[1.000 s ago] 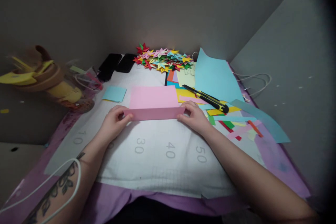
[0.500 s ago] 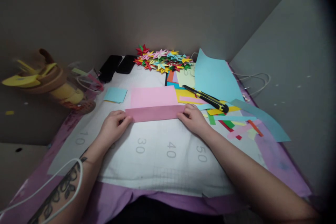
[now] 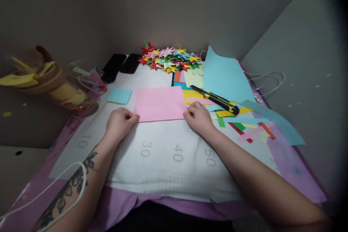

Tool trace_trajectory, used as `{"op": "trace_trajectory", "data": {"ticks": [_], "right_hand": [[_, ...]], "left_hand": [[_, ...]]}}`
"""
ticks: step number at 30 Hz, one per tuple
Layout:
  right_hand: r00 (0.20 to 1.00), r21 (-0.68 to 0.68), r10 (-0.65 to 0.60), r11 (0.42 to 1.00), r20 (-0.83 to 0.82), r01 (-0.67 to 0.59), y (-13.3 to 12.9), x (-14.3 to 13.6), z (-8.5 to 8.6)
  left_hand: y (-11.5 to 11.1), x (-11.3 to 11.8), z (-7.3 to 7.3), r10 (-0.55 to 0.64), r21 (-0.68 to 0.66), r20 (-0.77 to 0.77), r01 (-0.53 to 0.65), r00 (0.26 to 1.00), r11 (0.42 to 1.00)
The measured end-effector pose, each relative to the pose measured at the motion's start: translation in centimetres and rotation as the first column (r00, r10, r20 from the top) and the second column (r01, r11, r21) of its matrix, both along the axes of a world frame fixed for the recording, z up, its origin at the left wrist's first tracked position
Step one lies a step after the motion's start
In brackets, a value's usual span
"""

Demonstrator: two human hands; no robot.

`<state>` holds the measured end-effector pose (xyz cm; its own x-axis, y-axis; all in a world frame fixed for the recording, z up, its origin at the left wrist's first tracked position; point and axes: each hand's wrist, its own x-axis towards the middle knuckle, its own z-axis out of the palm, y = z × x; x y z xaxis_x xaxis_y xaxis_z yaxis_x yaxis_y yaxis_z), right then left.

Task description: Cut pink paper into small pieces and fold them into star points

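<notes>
A pink sheet of paper (image 3: 160, 103) lies on the white numbered mat in front of me. My left hand (image 3: 121, 121) pinches its near left corner between thumb and fingers. At the near right corner my right hand (image 3: 199, 116) grips the paper the same way. The sheet looks flat, with its near edge stretched between both hands. Left of it rests a small stack of light blue paper (image 3: 119, 95). Beyond my right hand lies a black and yellow utility knife (image 3: 216, 100) on coloured paper.
Folded paper stars (image 3: 168, 59) are heaped at the back, beside two black phones (image 3: 131, 63). A large light blue sheet (image 3: 227, 76) and several paper strips (image 3: 244, 120) spread on the right. A pot-shaped holder (image 3: 46, 79) stands left. A white cable (image 3: 84, 179) crosses my left forearm.
The near part of the pink paper stood raised as a darker folded band; now it lies down and the sheet looks flat. Both hands stay at its corners.
</notes>
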<state>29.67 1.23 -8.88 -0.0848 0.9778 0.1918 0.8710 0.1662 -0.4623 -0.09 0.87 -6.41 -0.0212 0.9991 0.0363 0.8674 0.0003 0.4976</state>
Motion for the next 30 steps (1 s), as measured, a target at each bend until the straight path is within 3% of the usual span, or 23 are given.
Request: {"op": "trace_trajectory", "data": {"ticks": [17, 30], "right_hand": [[0.990, -0.016, -0.009, 1.000, 0.139, 0.011, -0.63, -0.33, 0.44], [0.995, -0.008, -0.011, 1.000, 0.101, 0.011, -0.62, -0.12, 0.13]], "left_hand": [[-0.47, -0.06, -0.40, 0.001, 0.052, -0.051, 0.002, 0.999, 0.999], [-0.41, -0.14, -0.28, 0.008, 0.027, -0.054, -0.006, 0.998, 1.000]]}}
